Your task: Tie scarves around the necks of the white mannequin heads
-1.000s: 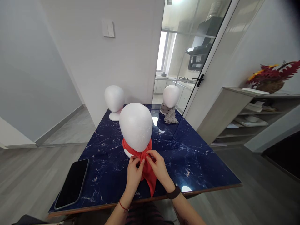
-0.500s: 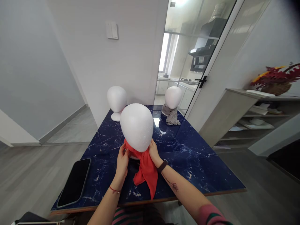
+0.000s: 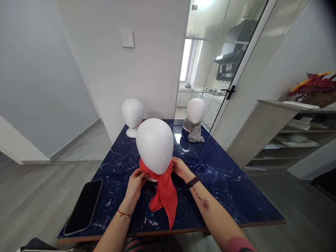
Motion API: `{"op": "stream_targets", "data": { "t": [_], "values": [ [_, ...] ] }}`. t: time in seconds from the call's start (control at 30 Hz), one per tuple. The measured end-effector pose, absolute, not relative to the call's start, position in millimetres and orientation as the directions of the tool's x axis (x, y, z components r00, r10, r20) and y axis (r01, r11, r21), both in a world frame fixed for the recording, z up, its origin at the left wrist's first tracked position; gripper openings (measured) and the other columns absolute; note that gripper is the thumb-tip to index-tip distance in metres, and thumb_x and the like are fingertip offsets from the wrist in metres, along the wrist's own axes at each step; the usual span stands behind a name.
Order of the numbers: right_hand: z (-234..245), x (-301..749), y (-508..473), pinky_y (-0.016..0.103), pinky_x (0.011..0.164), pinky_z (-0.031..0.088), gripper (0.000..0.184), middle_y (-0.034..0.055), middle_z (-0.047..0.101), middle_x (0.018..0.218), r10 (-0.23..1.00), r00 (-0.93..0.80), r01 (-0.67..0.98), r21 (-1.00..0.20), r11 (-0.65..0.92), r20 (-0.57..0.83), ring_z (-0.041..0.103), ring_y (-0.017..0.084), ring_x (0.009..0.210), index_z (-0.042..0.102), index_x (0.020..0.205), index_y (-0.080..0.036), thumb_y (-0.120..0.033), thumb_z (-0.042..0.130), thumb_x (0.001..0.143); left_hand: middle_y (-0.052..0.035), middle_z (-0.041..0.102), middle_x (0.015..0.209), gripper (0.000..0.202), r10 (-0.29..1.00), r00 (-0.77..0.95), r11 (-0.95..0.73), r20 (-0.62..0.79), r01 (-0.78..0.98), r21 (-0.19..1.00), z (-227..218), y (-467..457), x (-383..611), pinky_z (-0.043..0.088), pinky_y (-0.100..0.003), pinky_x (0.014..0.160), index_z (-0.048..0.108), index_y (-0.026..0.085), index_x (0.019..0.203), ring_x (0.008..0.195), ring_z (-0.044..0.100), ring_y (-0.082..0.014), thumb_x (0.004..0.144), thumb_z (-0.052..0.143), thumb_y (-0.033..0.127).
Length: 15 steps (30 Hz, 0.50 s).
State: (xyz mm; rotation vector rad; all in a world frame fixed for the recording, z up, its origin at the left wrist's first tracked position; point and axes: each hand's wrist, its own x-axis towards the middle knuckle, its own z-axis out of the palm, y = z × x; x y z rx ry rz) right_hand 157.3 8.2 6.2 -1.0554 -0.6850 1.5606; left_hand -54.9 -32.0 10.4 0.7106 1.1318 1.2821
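Right hand [image 3: 181, 169] moved outward along draped red scarf [image 3: 167, 192].

- far: off-white wall [image 3: 154, 70], light switch [image 3: 127, 38] on it
- far right: glass door [image 3: 210, 49], super bright window [image 3: 186, 59] behind
- right: greyish shelving unit [image 3: 258, 129]
- left: grey wood-look floor [image 3: 31, 189]

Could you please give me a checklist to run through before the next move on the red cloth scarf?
1. Red cloth scarf wrapped below the nearest white, egg-shaped head: ok.
2. Left hand touching the scarf: ok.
3. Right hand at the scarf's opposite side: ok.
4. Scarf smooth at the back: cannot tell, hidden.
5. Scarf tips well back from the near edge of the blue marbled table: not ok, one nearly reaches it.
6. Black rectangular phone apart from the scarf: ok.
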Motion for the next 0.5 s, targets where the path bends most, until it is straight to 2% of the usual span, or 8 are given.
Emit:
{"op": "stream_targets", "data": {
  "t": [0.1,0.2,0.27,0.37,0.5],
  "values": [
    [2,158,7,0.023,0.057,0.044,0.029,0.0027,0.066,0.078,0.97,-0.045,-0.371,-0.897,-0.239,-0.24,0.058,0.011,0.062,0.066,0.084,-0.018,-0.033,0.071,0.06,-0.0015,0.066,0.071,0.023,0.973,-0.135,0.155,-0.189,-0.232,0.96,7,-31,-50,0.049,-0.024,0.061,0.064,0.015,0.075,0.061,0.06,-0.0124,0.056,0.072,0.026],
    [-2,155,8,0.022,0.053,0.041,0.029,0.0017,0.065,0.073,0.987,0.002,-0.254,-0.954,-0.157,-0.163,0.054,0.01,0.057,0.066,0.08,-0.016,-0.04,0.068,0.063,-0.0026,0.067,0.065,0.02,0.977,-0.158,0.122,-0.144,-0.142,0.982,7,-31,-45,0.047,-0.026,0.056,0.065,0.013,0.073,0.055,0.059,-0.0142,0.059,0.067,0.026],
    [-3,152,8,0.022,0.051,0.038,0.03,0.0014,0.064,0.068,0.993,0.008,-0.225,-0.968,-0.112,-0.117,0.051,0.01,0.053,0.066,0.077,-0.015,-0.041,0.067,0.062,-0.0039,0.067,0.062,0.017,0.98,-0.155,0.104,-0.122,-0.121,0.987,7,-31,-41,0.047,-0.027,0.056,0.066,0.012,0.069,0.054,0.06,-0.0162,0.059,0.066,0.026],
    [-4,148,8,0.023,0.055,0.04,0.031,0.002,0.065,0.069,0.999,0.032,-0.21,-0.977,-0.032,-0.04,0.051,0.011,0.056,0.066,0.076,-0.015,-0.043,0.065,0.062,-0.0039,0.065,0.059,0.014,0.977,-0.198,0.064,-0.081,-0.089,0.994,6,-31,-37,0.048,-0.03,0.059,0.065,0.013,0.062,0.058,0.061,-0.0189,0.057,0.066,0.026],
    [-11,148,11,0.024,0.059,0.041,0.031,0.0019,0.064,0.069,0.988,0.146,-0.144,-0.986,0.08,0.059,0.051,0.013,0.061,0.063,0.069,-0.015,-0.045,0.063,0.063,-0.003,0.062,0.059,0.012,0.952,-0.304,0.014,-0.031,-0.059,0.998,-1,-31,-36,0.049,-0.031,0.063,0.064,0.014,0.059,0.063,0.061,-0.0198,0.055,0.064,0.026]
  ]
}}
